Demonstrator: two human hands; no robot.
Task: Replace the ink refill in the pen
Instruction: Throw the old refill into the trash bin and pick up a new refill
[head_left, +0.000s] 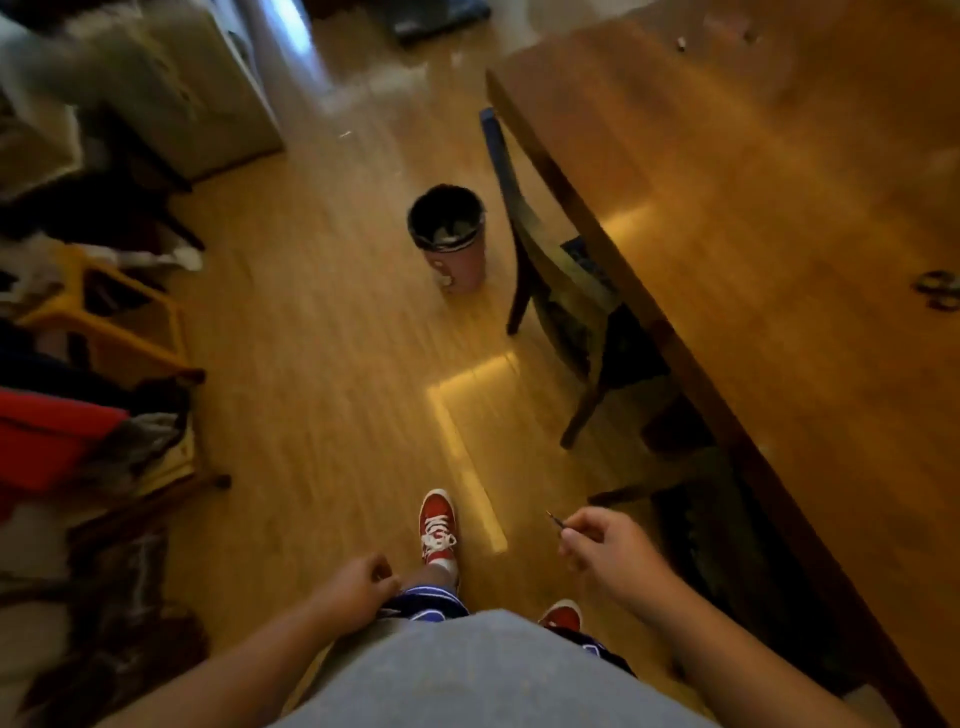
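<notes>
I stand on a wooden floor beside a table. My right hand (605, 548) pinches a thin dark ink refill (554, 519), whose tip pokes out to the upper left of my fingers. My left hand (358, 582) hangs at my hip with its fingers curled in and nothing visible in it. A small waste bin (449, 236) with a black liner stands on the floor ahead of me. No pen body is clearly visible; small unclear items lie on the wooden table (779, 234) at the right.
A dark wooden chair (550, 291) is tucked at the table's edge between me and the bin. A yellow stool (111, 317), red fabric (52, 436) and clutter line the left side. My red shoes (438, 525) are on the floor. The view is motion-blurred.
</notes>
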